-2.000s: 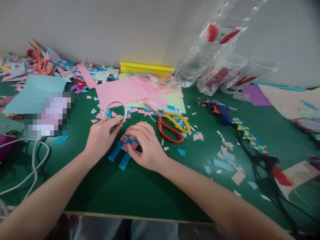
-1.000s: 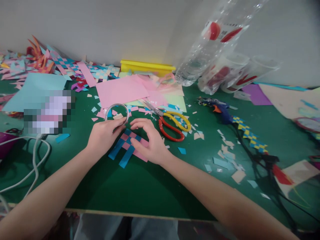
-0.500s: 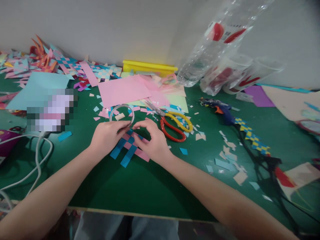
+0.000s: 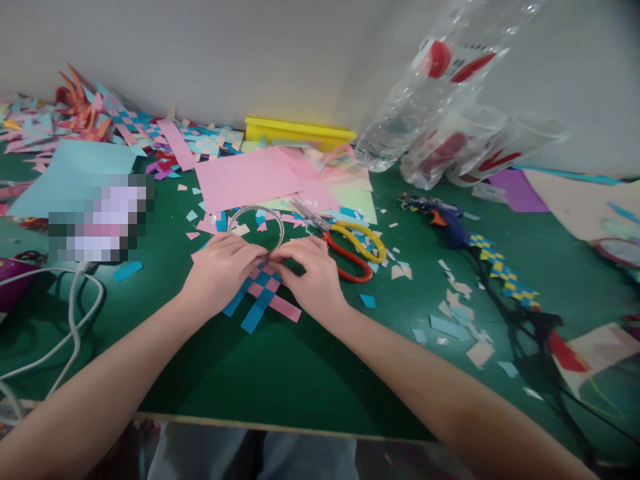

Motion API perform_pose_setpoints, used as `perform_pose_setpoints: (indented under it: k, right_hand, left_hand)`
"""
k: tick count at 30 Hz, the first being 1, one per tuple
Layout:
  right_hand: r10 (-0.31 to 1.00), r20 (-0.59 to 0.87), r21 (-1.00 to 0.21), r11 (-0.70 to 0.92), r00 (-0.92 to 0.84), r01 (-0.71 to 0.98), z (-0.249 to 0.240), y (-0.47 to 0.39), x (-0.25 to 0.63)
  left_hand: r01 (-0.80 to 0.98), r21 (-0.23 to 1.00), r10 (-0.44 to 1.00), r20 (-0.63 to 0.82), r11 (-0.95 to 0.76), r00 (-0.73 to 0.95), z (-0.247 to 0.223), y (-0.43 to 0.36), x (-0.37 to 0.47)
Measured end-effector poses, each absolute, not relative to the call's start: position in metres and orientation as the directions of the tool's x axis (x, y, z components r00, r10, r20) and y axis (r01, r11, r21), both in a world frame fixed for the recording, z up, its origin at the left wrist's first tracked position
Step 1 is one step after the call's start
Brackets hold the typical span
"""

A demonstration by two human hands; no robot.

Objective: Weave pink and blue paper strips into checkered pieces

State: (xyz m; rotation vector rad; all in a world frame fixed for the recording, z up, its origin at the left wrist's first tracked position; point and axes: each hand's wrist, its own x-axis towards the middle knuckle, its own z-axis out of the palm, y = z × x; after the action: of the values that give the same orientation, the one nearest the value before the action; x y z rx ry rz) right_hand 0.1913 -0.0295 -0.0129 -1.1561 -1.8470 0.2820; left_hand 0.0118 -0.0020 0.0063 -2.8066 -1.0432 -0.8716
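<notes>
A thin ring-shaped roll of tape [image 4: 281, 230] stands tilted above the table, its lower edge hidden by my fingers. My left hand [image 4: 216, 272] is closed, thumb and fingers pinching the roll. From the other side my right hand [image 4: 314, 272] is closed too, its fingertips meeting the left ones at the roll's lower edge. Under both hands lies a woven mat of blue and pink paper strips [image 4: 263, 283], partly covered, with loose strip ends pointing toward me. Scissors [image 4: 345, 241] with one red and one yellow handle lie just beyond my right hand.
Pink paper sheets [image 4: 245, 180] and many paper scraps lie behind the hands. A plastic bottle [image 4: 430, 87] and plastic cups [image 4: 505, 147] are at back right, near a blue glue gun [image 4: 447, 227]. A phone [image 4: 107, 220] with a white cable [image 4: 75, 313] lies left.
The roll of tape has moved slightly right. My right hand's fingers, apart from the roll before, have closed in against my left fingertips at its lower edge.
</notes>
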Motion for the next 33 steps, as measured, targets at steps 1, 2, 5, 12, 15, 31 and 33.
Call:
perform_pose_setpoints:
  k: [1,2,5,12,15,31,33]
  right_hand:
    - [0.797,0.585,-0.587,0.546,-0.152,0.598,-0.013,-0.03,0.192]
    - [0.787,0.597,-0.576,0.557,-0.159,0.598,-0.012,-0.03,0.192]
    - [0.747,0.648,-0.538,0.589,-0.151,0.603,-0.012,-0.029,0.192]
    - [0.639,0.752,-0.416,0.65,-0.161,0.637,-0.011,-0.027,0.193]
    - [0.612,0.767,-0.361,0.659,-0.192,0.66,-0.01,-0.027,0.193]
    - [0.618,0.778,-0.423,0.65,-0.116,0.631,-0.003,-0.028,0.203]
    - [0.655,0.753,-0.485,0.619,-0.065,0.618,-0.004,-0.027,0.205]
  left_hand:
    - [0.601,0.172,0.591,0.516,-0.78,0.619,0.007,-0.002,0.012]
    - [0.593,0.18,0.587,0.521,-0.785,0.62,0.008,-0.003,0.012]
    - [0.578,0.194,0.582,0.521,-0.793,0.624,0.01,-0.005,0.013]
    - [0.564,0.177,0.56,0.535,-0.806,0.632,0.014,-0.009,0.016]
    - [0.552,0.216,0.572,0.525,-0.806,0.63,0.016,-0.008,0.015]
    - [0.72,0.337,0.75,0.543,-0.607,0.378,0.029,0.007,-0.012]
    - [0.773,0.224,0.724,0.569,-0.593,0.39,0.026,0.013,-0.019]
